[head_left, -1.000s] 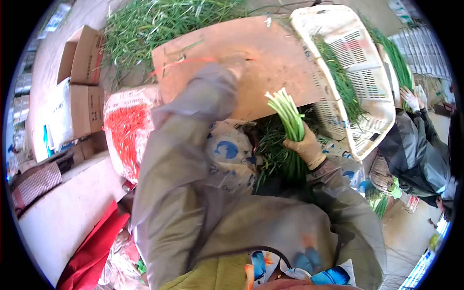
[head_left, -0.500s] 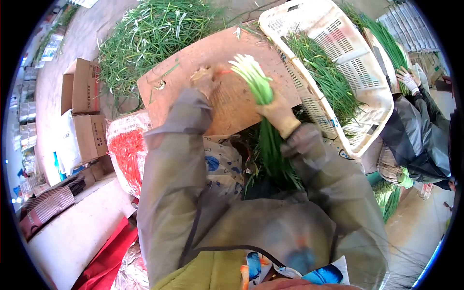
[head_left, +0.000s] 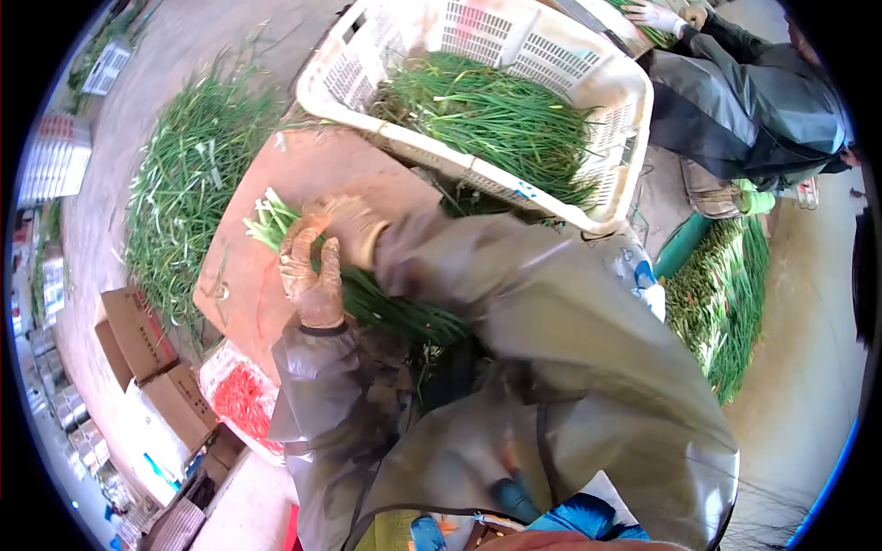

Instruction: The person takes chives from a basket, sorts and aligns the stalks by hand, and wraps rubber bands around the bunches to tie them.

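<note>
A bunch of garlic chives point(head_left: 268, 220) lies over the brown board, pale cut ends at the left and green leaves trailing toward my lap. My gloved right hand point(head_left: 356, 228) is closed over the stems just behind the pale ends. Pressed against the same stems from the near side is my gloved left hand point(head_left: 312, 280), its fingers curled and its thumb apart. A bit of orange-red tie point(head_left: 318, 221) shows between the two hands. The board point(head_left: 248, 197) slants in front of me. The undersides of the stems are hidden by my hands.
Beyond the board stands a white crate point(head_left: 432, 151) with loose chives point(head_left: 496, 110). A chive heap point(head_left: 188, 184) covers the floor at left. Below it are cardboard boxes point(head_left: 138, 335) and a bag of red ties point(head_left: 243, 399). More chives point(head_left: 721, 303) and a co-worker point(head_left: 753, 101) are at right.
The view has turned right. The bunch, held up in my right hand before, is now down across the board, with its pale ends pointing left. Both hands have come together on it.
</note>
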The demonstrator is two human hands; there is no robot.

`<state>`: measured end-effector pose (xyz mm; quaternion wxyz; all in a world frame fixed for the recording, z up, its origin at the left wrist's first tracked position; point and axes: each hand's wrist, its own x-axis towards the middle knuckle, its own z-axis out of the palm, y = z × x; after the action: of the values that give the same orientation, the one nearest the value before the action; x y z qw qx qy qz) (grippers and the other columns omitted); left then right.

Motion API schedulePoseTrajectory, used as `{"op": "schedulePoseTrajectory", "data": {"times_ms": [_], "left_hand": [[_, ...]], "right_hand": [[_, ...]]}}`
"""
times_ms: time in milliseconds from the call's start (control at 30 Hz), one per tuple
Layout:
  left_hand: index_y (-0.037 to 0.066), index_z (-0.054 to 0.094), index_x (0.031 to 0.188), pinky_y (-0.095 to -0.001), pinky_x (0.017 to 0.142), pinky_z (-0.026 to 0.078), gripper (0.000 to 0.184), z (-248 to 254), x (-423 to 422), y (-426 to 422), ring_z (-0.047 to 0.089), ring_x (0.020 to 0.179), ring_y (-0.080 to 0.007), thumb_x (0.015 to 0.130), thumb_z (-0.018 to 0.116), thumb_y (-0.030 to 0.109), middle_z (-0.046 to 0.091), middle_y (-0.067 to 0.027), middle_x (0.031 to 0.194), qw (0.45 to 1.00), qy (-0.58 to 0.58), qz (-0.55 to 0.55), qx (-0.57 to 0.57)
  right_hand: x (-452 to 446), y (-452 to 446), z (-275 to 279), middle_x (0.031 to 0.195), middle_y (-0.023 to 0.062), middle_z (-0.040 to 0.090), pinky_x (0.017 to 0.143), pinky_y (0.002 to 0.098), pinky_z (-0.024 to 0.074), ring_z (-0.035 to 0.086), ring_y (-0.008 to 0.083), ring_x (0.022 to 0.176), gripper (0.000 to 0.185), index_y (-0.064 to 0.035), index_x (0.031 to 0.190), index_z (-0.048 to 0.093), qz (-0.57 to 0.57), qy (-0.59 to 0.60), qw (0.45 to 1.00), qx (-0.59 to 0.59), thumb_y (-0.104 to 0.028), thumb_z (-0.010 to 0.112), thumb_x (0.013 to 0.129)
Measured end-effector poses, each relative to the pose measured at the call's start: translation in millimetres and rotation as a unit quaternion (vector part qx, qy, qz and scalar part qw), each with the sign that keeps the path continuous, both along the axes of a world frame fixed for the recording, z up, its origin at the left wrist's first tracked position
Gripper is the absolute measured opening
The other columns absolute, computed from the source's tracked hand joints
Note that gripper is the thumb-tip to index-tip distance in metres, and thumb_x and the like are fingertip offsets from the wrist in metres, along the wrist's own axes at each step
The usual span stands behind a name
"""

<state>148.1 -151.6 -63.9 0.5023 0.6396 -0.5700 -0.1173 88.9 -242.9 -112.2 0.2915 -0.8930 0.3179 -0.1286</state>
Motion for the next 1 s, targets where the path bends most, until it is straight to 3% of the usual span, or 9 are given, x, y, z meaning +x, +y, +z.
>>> {"op": "schedulePoseTrajectory", "data": {"times_ms": [67, 100, 167, 300, 533, 700, 900, 933, 1000], "left_hand": [[0.004, 0.062, 0.1, -0.0356, 0.091, 0.04, 0.023, -3.9, -10.6, -7.7, 0.053, 0.099, -0.0252, 0.077, 0.06, 0.001, 0.06, -0.0115, 0.102, 0.999, 0.004, -0.045, 0.022], [0.004, 0.062, 0.1, -0.0356, 0.091, 0.04, 0.023, -6.3, -15.1, -9.8, 0.053, 0.099, -0.0252, 0.077, 0.06, 0.001, 0.06, -0.0115, 0.102, 0.999, 0.003, -0.046, 0.026], [0.006, 0.063, 0.099, -0.0348, 0.088, 0.041, 0.023, -10.2, -25.9, -12.5, 0.054, 0.097, -0.0246, 0.077, 0.061, 0.001, 0.061, -0.009, 0.1, 0.996, 0.018, -0.03, 0.076], [0.008, 0.061, 0.1, -0.0345, 0.085, 0.042, 0.024, -22.4, -40.6, -24.0, 0.055, 0.092, -0.0253, 0.076, 0.064, 0.004, 0.063, -0.0057, 0.096, 0.989, -0.057, -0.05, 0.124], [0.006, 0.061, 0.094, -0.0305, 0.074, 0.046, 0.019, -28.3, -62.0, -40.6, 0.06, 0.083, -0.0224, 0.076, 0.064, 0.002, 0.065, -0.0069, 0.093, 0.972, -0.106, -0.074, 0.198], [0.008, 0.062, 0.094, -0.0307, 0.073, 0.046, 0.019, -27.9, -64.4, -47.9, 0.061, 0.082, -0.0233, 0.076, 0.065, 0.005, 0.065, -0.0056, 0.092, 0.964, -0.06, -0.107, 0.236], [0.009, 0.064, 0.098, -0.0309, 0.073, 0.046, 0.022, -20.0, -65.9, -51.3, 0.061, 0.083, -0.0239, 0.076, 0.065, 0.006, 0.065, -0.0057, 0.09, 0.956, -0.056, -0.112, 0.266], [0.009, 0.064, 0.098, -0.031, 0.073, 0.046, 0.022, -19.9, -65.7, -50.9, 0.061, 0.082, -0.0239, 0.076, 0.064, 0.006, 0.065, -0.0058, 0.09, 0.957, -0.049, -0.114, 0.261], [0.008, 0.064, 0.098, -0.0311, 0.073, 0.046, 0.022, -20.0, -65.9, -50.1, 0.06, 0.082, -0.0238, 0.077, 0.064, 0.006, 0.065, -0.0059, 0.09, 0.961, -0.036, -0.116, 0.25]], "right_hand": [[-73.5, -37.5, 59.9, 0.099, 0.012, 0.063, 0.085, 0.0378, 0.0453, 0.058, 0.0265, 0.097, 0.027, -0.01, 0.103, 0.061, -0.013, -0.035, 0.998, 0.057, -0.023, 0.053, 0.081], [-97.8, -67.5, 6.7, 0.095, 0.0106, 0.064, 0.081, 0.0352, 0.0483, 0.06, 0.0243, 0.091, 0.028, -0.01, 0.107, 0.06, -0.034, -0.127, 0.991, -0.015, -0.022, 0.056, 0.082], [-164.3, -114.4, 20.4, 0.089, 0.0115, 0.065, 0.071, 0.0273, 0.0505, 0.061, 0.0167, 0.079, 0.03, -0.0101, 0.111, 0.059, -0.161, -0.018, 0.976, 0.146, -0.02, 0.058, 0.083], [-253.3, -196.1, -76.0, 0.118, 0.0165, 0.055, 0.093, 0.0378, 0.0411, 0.051, 0.0279, 0.111, 0.062, -0.0066, 0.124, 0.05, -0.212, 0.346, 0.901, 0.158, -0.037, 0.067, 0.073], [-192.0, -202.1, -161.5, 0.13, 0.0179, 0.043, 0.098, 0.0392, 0.037, 0.046, 0.0349, 0.115, 0.101, -0.0067, 0.139, 0.022, -0.065, 0.264, 0.962, -0.008, -0.051, 0.072, 0.064], [-167.5, -187.0, -185.5, 0.118, 0.0193, 0.052, 0.088, 0.0399, 0.0446, 0.053, 0.0333, 0.107, 0.105, -0.0077, 0.14, 0.015, -0.136, 0.392, 0.905, 0.093, -0.043, 0.076, 0.063], [-217.9, -232.7, -199.7, 0.102, 0.0185, 0.062, 0.081, 0.0344, 0.0468, 0.06, 0.029, 0.093, 0.067, -0.0034, 0.117, 0.052, -0.199, 0.202, 0.91, 0.302, -0.029, 0.076, 0.061], [-237.7, -242.3, -213.2, 0.101, 0.0164, 0.062, 0.081, 0.0343, 0.0464, 0.06, 0.0245, 0.089, 0.066, -0.0004, 0.114, 0.053, -0.197, 0.061, 0.916, 0.343, -0.03, 0.077, 0.06], [-255.1, -243.2, -173.9, 0.106, 0.0155, 0.061, 0.084, 0.0315, 0.0456, 0.059, 0.0197, 0.095, 0.075, 0.0088, 0.115, 0.049, -0.27, 0.007, 0.894, 0.358, -0.03, 0.081, 0.06]]}}
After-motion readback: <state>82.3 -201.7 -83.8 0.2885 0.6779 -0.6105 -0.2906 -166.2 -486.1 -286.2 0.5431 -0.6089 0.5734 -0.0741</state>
